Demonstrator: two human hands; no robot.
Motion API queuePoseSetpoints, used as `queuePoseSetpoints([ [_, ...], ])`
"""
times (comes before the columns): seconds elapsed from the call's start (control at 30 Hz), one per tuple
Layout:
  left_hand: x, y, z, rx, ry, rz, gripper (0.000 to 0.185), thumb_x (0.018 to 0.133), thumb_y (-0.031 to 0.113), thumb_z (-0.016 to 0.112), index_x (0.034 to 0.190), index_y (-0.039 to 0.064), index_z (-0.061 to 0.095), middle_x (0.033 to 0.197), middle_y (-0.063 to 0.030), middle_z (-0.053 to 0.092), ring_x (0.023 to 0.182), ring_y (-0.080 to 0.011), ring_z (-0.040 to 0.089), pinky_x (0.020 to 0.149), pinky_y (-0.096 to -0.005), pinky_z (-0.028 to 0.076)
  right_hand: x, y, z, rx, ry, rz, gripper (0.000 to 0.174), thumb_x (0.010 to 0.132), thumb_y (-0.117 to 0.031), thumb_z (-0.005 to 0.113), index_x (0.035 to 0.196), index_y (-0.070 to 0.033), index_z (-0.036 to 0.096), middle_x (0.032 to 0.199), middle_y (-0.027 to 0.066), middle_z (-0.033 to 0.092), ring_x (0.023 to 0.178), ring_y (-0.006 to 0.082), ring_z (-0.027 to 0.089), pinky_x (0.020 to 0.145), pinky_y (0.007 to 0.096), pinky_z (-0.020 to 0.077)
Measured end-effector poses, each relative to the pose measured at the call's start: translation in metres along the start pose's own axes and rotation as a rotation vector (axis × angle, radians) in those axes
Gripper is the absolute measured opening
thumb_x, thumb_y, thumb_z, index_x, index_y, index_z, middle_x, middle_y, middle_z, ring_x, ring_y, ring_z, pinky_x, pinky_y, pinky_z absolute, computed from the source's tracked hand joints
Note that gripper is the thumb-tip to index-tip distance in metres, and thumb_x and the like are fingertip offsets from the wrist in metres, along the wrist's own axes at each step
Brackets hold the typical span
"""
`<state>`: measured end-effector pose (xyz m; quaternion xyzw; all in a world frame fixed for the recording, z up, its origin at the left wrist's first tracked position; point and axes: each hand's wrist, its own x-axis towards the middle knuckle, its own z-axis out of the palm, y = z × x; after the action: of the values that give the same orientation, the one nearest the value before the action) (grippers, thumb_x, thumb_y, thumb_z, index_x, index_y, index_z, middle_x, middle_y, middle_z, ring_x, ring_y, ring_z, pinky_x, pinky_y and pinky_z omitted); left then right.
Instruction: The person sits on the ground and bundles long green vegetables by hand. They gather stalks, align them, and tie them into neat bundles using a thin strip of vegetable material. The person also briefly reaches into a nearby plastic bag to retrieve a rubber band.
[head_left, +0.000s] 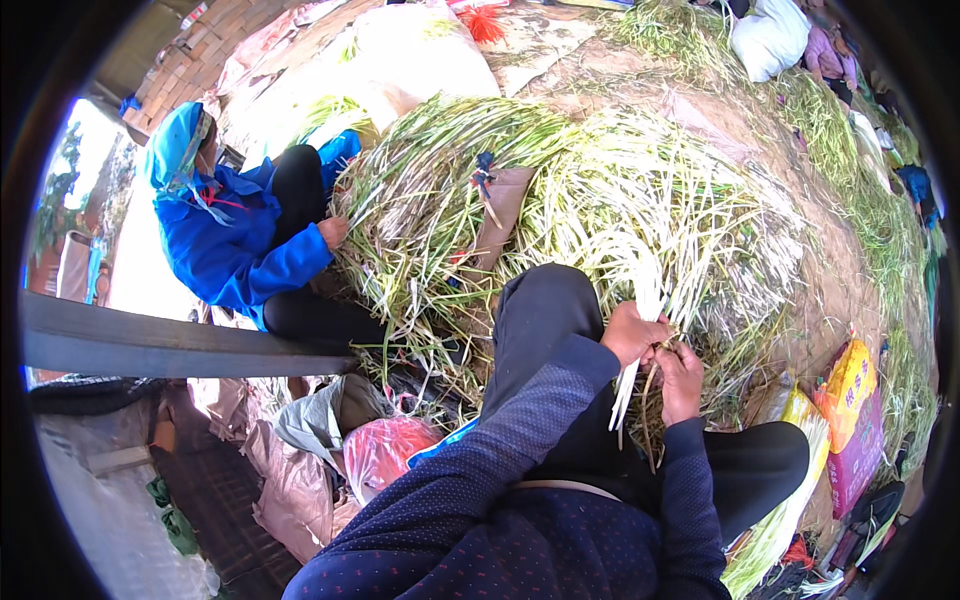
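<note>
My left hand (634, 334) is closed around a bundle of pale plant stalks (631, 259), whose white ends hang below the fist. Right beside it, my right hand (681, 381) pinches a thin brownish stalk or strip against the bundle; the fingertips of both hands meet there, and what lies between them is partly hidden. In front of my knees spreads a large heap of long green and white stalks (615, 165). A brown cloth-like piece (504, 217) lies on the heap, near a stick with dark blue material (484, 176) at its top.
A co-worker in blue (240, 225) sits at the left, one hand at the heap. A grey post (187, 341) crosses the left side. Pink plastic bag (386, 454) lies by my left side; bright printed bags (851, 405) and a stalk bundle (780, 502) lie at the right.
</note>
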<state>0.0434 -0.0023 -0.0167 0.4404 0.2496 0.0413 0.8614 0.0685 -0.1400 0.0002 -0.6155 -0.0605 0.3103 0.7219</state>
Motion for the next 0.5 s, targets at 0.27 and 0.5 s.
queuePoseSetpoints([
  [0.27,-0.002,-0.003,0.003,0.091,0.017,0.006,0.005,0.085,-0.001,0.07,0.087,-0.003,0.066,0.067,-0.0079,0.064,0.039,-0.0112,0.05,0.034,-0.0271,0.038,0.011,0.011,-0.019,-0.032,0.192,-0.071,0.007,0.096,-0.007,0.059,0.095,-0.001,0.062,0.086,0.0012,0.063,0.068,0.0074,0.059,0.06,0.0251,0.0536],
  [0.5,-0.006,-0.001,0.0,0.073,0.053,-0.014,0.008,0.087,0.0,0.067,0.095,-0.003,0.066,0.073,-0.0101,0.067,0.039,-0.0111,0.049,0.033,-0.028,0.037,0.018,0.013,-0.039,-0.071,0.233,-0.046,0.005,0.096,-0.007,0.058,0.098,-0.004,0.061,0.082,-0.0011,0.059,0.064,0.0072,0.057,0.056,0.0254,0.0515],
])
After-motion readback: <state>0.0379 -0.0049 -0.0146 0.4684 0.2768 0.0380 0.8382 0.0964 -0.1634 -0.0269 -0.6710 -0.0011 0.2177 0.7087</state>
